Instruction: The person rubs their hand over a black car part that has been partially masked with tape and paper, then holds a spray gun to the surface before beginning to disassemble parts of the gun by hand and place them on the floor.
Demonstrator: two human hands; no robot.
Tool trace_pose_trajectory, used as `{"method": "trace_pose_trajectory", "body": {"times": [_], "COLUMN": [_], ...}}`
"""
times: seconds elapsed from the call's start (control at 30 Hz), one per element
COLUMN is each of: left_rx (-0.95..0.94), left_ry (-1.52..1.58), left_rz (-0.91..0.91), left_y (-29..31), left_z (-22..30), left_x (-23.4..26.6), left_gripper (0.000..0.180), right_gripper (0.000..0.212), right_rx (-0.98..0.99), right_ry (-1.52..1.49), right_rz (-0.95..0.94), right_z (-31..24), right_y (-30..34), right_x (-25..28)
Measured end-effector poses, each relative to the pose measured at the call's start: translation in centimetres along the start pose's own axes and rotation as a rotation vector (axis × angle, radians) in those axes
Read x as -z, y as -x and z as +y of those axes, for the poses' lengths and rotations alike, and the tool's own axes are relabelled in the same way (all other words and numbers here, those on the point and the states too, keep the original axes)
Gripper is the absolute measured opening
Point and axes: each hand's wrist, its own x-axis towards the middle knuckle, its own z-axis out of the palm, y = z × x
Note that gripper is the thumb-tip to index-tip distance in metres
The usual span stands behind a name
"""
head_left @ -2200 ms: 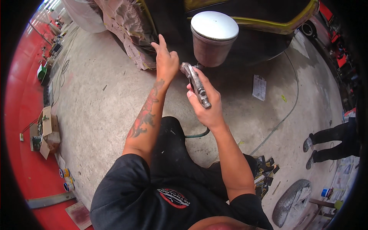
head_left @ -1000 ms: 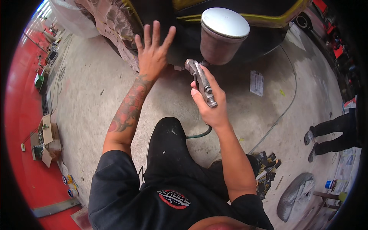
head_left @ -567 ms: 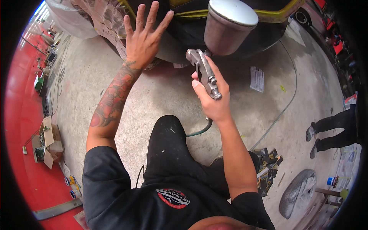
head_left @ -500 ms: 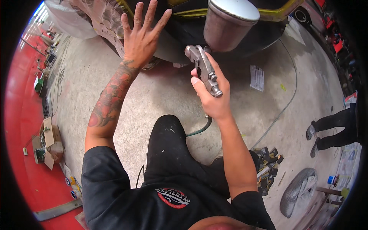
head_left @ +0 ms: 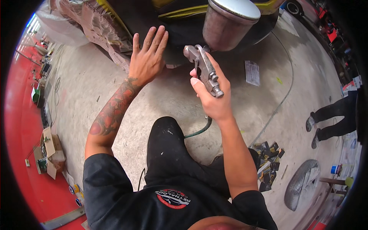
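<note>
My right hand (head_left: 216, 97) is wrapped round the handle of a metal spray gun (head_left: 204, 66), held up in front of the car. On top of the gun sits a large cup (head_left: 227, 30) with a pale lid. A green air hose (head_left: 198, 132) runs from below the handle past my knee. My left hand (head_left: 147, 62) is stretched out flat, its fingers straight and nothing in it. It lies over the lower part of a dark bumper (head_left: 184, 32) with yellow strips; I cannot tell whether the palm touches the surface.
Masking sheet (head_left: 100, 28) covers the car's left part. A paper sheet (head_left: 252, 73) and a long hose (head_left: 279, 107) lie on the concrete. Dark pieces are heaped (head_left: 270, 166) by my right knee. An opened cardboard box (head_left: 53, 151) stands left; another person's legs (head_left: 331, 115) are at right.
My left hand has come lower and slightly to the right, and its spread fingers have drawn closer together. The right hand holds the spray gun in nearly the same place.
</note>
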Motion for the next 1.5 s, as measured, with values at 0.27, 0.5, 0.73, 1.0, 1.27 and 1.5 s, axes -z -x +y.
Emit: {"method": "trace_pose_trajectory", "body": {"times": [0.27,0.5,0.73,1.0,1.27,1.5], "left_rx": [-0.049,-0.030,-0.010,0.022,-0.416,0.822], "left_ry": [0.080,0.015,0.087,0.033,0.320,1.057], "left_rz": [-0.018,-0.080,-0.262,-0.083,0.049,-0.188], "left_y": [-1.0,1.4,3.9,0.1,0.1,-1.5], "left_z": [1.1,1.0,2.1,3.2,8.0,3.1], "left_x": [-0.6,-0.9,-1.4,-1.5,-1.4,-2.1], "left_gripper": [0.080,0.078,0.075,0.080,0.040,0.057], "right_gripper": [0.062,0.057,0.059,0.058,0.058,0.058], "right_rx": [-0.026,-0.075,-0.084,-0.084,-0.053,-0.105], "right_ry": [0.005,0.005,0.001,0.002,0.034,0.009], "right_rz": [0.066,0.082,0.076,0.118,0.112,0.108], "right_z": [0.3,0.6,0.6,0.6,0.3,0.2], "right_y": [0.1,0.4,0.6,1.2,1.7,1.9], "right_x": [0.9,1.5,1.6,1.8,1.8,2.0]}}
